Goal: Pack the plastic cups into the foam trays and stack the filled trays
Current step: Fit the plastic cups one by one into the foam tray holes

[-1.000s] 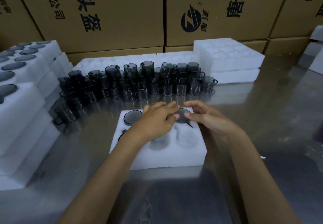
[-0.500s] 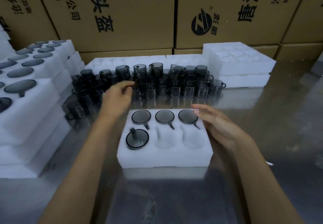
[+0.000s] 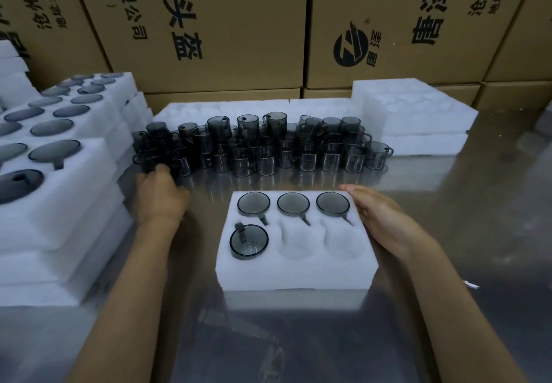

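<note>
A white foam tray (image 3: pixel 298 275) lies on the steel table in front of me. Dark smoky plastic cups fill its back row (image 3: pixel 293 202), and one more cup (image 3: pixel 248 241) sits in the front left pocket. The two other front pockets hold nothing. My left hand (image 3: pixel 161 194) is curled, palm down, at the near left end of a crowd of loose cups (image 3: pixel 268 149) behind the tray. Whatever is under its fingers is hidden. My right hand (image 3: pixel 379 218) lies flat, fingers straight, against the tray's right edge.
Filled foam trays (image 3: pixel 59 191) are stacked at the left. Empty foam trays (image 3: pixel 418 114) are stacked at the back right, and flat ones lie behind the cups. Cardboard boxes (image 3: pixel 209 24) wall off the back. The steel table (image 3: pixel 463 218) stretches away to the right.
My left hand left the tray, swung left and back, and now rests at the left end of the loose cups. My right hand stayed at the tray's right edge.
</note>
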The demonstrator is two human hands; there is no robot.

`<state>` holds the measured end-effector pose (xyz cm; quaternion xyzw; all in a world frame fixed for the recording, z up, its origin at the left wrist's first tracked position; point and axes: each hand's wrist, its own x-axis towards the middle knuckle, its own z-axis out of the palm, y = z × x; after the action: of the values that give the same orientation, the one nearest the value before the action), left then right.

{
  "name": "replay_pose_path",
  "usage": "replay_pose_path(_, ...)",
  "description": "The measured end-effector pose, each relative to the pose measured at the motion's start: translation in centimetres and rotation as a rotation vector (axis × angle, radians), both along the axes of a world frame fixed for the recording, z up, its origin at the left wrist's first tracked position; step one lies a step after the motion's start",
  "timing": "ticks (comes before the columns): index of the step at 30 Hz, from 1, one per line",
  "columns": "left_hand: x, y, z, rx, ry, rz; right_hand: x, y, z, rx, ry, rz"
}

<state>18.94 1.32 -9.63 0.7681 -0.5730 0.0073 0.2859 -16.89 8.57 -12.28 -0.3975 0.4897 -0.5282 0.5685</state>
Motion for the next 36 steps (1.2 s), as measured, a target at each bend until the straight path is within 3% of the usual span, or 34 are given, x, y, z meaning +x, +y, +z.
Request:
replay_pose_path(3, -0.2, 0.1, 0.8, 0.001, 0.046, -0.057, 0.1, 0.0, 0.0, 0.003, 0.012, -0.032)
replay_pose_path(5, -0.5, 0.1, 1.7, 0.032, 0.183, -0.145, 0.4, 0.1, 0.2, -0.013, 0.054, -0.094)
replay_pose_path(10, -2.4, 2.4, 7.3, 0.063, 0.38, -0.727, 2.3, 1.1, 2.2, -0.225, 0.238, -0.321)
replay_pose_path(13, -4.5, 4.8, 9.5, 0.199, 0.499, -1.087, 4.0, 2.2, 3.9, -0.351, 0.251, -0.23)
replay_pose_path(15, -5.9, 5.9, 9.8, 0.31, 0.428, -1.192, 4.9, 2.9, 4.8, -0.377, 0.323, -0.049)
replay_pose_path(17, -7.0, 6.7, 9.6, 0.363, 0.333, -1.214, 5.7, 3.4, 5.3, -0.36, 0.397, 0.115)
replay_pose_path(20, -7.1, 7.5, 8.8, 0.384, 0.353, -1.206, 6.2, 4.2, 5.8, -0.34, 0.399, 0.211)
replay_pose_path(29, -6.4, 9.8, 5.1, 0.219, 0.474, -1.103, 5.6, 7.3, 5.3, -0.362, 0.473, 0.205)
replay_pose_path(36, -6.1, 10.1, 3.6, 0.293, 0.584, -1.117, 6.2, 8.6, 4.8, -0.346, 0.499, 0.148)
